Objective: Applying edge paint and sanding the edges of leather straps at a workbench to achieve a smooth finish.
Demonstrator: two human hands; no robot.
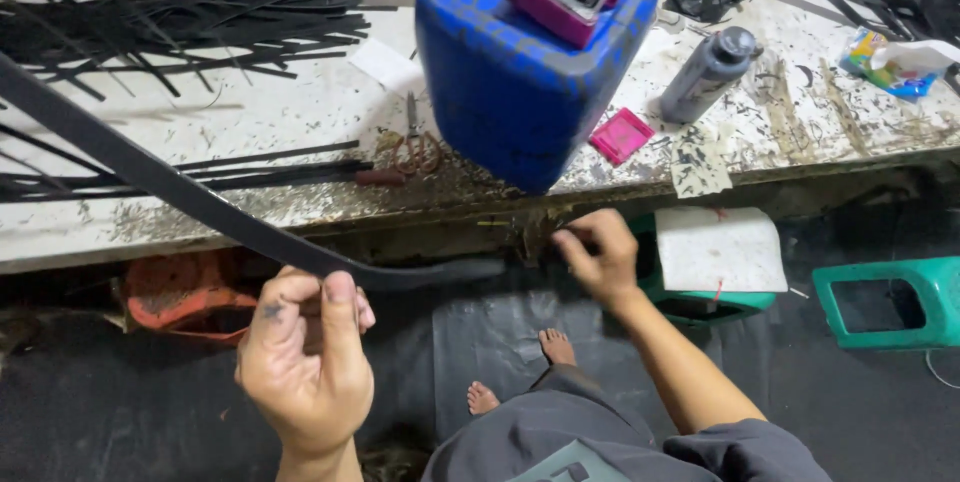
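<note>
Strap (200,204): long black strip, runs from upper left down past the tabletop (300,112) edge to the left hand.
Left hand (305,362): fingers curled shut, pinching strap near its lower end.
Right hand (598,257): fingers bunched at tabletop edge, near strap tip; holding anything, cannot tell, blurred.
Progress: many cut black strips (190,22) already piled on tabletop; this one is in hand, probably mid-handling.
Jerrycan (520,72): blue, paint-smeared, pink-rimmed box on top.
Bottle (708,74): dark, lying right of jerrycan.
Pink lid (621,135): flat, square, between them.
Green stool (890,302): floor, right.
</note>
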